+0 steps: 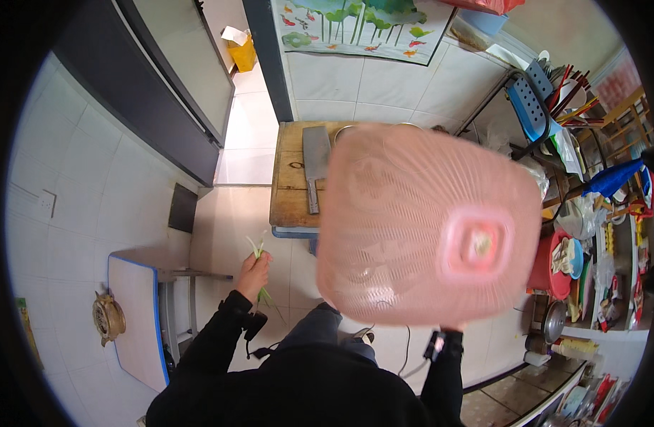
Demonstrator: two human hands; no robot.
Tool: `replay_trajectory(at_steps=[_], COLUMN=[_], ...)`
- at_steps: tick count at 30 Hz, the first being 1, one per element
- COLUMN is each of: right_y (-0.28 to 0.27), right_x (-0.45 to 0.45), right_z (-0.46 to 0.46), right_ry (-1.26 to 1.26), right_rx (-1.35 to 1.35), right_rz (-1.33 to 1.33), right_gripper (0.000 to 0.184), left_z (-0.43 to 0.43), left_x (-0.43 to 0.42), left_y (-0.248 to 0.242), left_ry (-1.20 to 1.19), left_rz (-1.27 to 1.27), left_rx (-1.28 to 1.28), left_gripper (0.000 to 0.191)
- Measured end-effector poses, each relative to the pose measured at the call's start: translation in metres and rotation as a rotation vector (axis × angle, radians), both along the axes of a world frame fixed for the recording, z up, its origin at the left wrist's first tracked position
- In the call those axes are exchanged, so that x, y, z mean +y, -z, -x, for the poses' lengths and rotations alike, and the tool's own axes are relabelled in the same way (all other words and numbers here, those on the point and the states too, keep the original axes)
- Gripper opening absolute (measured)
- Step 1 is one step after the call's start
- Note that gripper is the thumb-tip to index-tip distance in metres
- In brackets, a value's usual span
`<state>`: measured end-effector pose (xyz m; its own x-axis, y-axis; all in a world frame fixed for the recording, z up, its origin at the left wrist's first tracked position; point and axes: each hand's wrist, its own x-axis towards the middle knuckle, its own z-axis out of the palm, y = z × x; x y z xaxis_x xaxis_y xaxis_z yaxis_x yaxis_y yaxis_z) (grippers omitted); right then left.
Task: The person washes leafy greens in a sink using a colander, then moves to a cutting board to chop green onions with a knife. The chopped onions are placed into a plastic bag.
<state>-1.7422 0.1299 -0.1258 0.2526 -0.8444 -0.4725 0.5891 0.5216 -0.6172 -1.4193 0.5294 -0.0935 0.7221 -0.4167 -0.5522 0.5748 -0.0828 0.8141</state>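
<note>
My left hand (254, 276) is closed around a small bunch of green onions (259, 248), white ends up and green leaves hanging below. On the right, a large pink translucent plastic mesh food cover (401, 213), blurred, is raised over the table's right part. My right hand (454, 326) is at its lower rim; the cover hides nearly all of the hand, though it appears to hold that rim. A cleaver (316, 160) lies on the wooden table (289, 200), left of the cover. Rims of round dishes show behind the cover's top edge.
A low side table (135, 315) with a brass-coloured ring-shaped object (109, 318) stands at the left. At the right are a blue perforated chopstick holder (530, 107), a red bucket (551, 267) and crowded shelves. A cable (408, 347) lies on the floor near my feet.
</note>
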Motion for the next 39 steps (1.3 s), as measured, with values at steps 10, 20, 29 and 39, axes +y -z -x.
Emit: replay_trajectory(at_steps=[10, 20, 29, 39], right_y=[-0.072, -0.076, -0.116, -0.06], right_x=[0.026, -0.009, -0.145, -0.379], right_z=[0.282, 0.544, 0.605, 0.673], right_ry=[0.514, 0.966, 1.213, 1.093], right_rx=[0.289, 0.223, 0.188, 0.009], right_rz=[0.11, 0.037, -0.027, 0.032], right_gripper=[0.078, 0.085, 0.084, 0.083], left_z=[0.05, 0.257, 0.391, 0.435], left_x=[-0.125, -0.357, -0.501, -0.704], left_y=[-0.026, -0.079, -0.113, -0.057], left_ry=[0.28, 0.692, 0.833, 0.746], left_rz=[-0.037, 0.16, 0.135, 0.1], left_rx=[-0.173, -0.108, -0.096, -0.066], left_gripper=[0.022, 0.021, 0.021, 0.02])
